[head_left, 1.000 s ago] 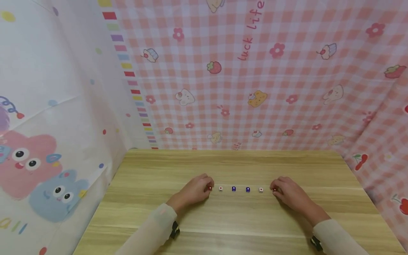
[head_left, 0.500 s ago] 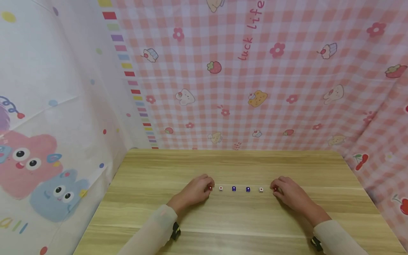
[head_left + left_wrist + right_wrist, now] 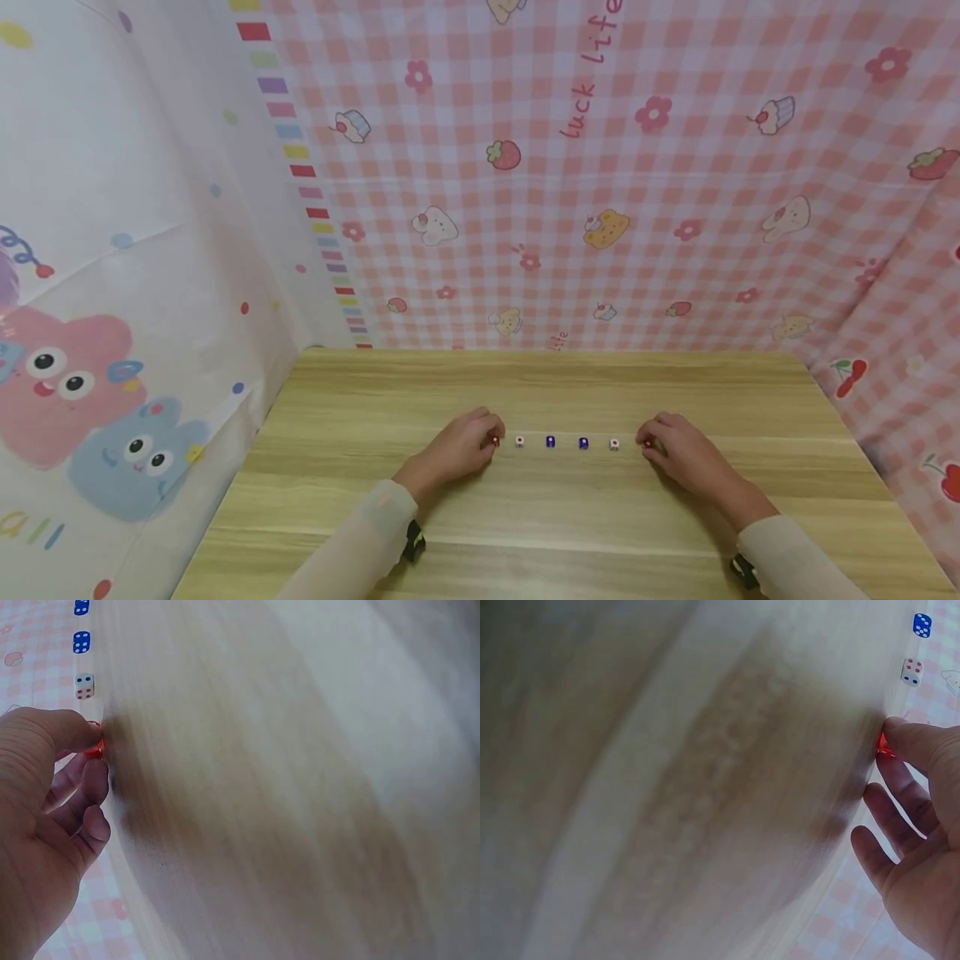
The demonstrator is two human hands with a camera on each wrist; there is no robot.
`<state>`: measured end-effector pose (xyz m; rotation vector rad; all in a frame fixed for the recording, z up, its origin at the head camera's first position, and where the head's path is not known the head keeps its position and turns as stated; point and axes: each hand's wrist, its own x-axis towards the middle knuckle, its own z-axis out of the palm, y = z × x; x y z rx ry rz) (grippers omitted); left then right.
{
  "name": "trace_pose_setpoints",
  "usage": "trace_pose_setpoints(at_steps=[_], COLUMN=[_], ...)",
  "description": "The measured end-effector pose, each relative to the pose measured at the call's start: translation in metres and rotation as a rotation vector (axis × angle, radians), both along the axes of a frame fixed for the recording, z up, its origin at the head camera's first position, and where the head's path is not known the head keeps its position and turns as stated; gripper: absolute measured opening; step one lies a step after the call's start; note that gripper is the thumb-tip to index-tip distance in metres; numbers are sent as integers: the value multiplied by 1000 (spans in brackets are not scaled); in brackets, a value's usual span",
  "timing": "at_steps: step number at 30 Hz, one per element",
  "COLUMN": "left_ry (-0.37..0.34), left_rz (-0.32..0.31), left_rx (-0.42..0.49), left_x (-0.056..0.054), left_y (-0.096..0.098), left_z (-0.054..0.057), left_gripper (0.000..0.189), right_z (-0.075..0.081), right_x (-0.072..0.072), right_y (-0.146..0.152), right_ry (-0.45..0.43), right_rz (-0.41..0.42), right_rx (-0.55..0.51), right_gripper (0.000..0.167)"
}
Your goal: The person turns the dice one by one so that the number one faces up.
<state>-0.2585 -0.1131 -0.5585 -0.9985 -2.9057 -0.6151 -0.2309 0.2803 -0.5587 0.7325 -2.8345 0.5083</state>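
A row of small dice runs across the wooden table. At its left end my left hand (image 3: 463, 443) pinches a red die (image 3: 96, 740) between thumb and fingers, which cover most of it. My right hand (image 3: 681, 450) pinches another red die (image 3: 886, 745) at the right end, also largely hidden by the fingers. Between the hands lie a white die (image 3: 520, 442) nearest the left hand, a blue die (image 3: 551, 442), a second blue die (image 3: 583, 443), and a white die (image 3: 614, 445) nearest the right hand. Narrow gaps separate them.
The wood-grain table (image 3: 525, 517) ends at a pink checked cloth (image 3: 465, 192) hanging behind it. A white cloth with cartoon figures (image 3: 165, 275) hangs on the left, and more checked cloth (image 3: 915, 333) on the right. Dark straps show at both wrists.
Both hands stay in place on the red dice, and the row of dice keeps its positions. Only the head view shifts very slightly.
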Motion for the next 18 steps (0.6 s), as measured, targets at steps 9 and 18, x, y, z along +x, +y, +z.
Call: trace_pose_setpoints(at_steps=[9,18], left_ry=[-2,-18], left_rz=[-5,6], left_rx=[1,-2], left_x=[0,1], left_y=[-1,-1], left_z=[1,3], left_gripper=[14,14], right_z=[1,2], right_x=[0,0], right_y=[0,-1], right_ry=[-31,-37], right_rz=[-18,-17], right_rx=[16,10], right_gripper=[15,16])
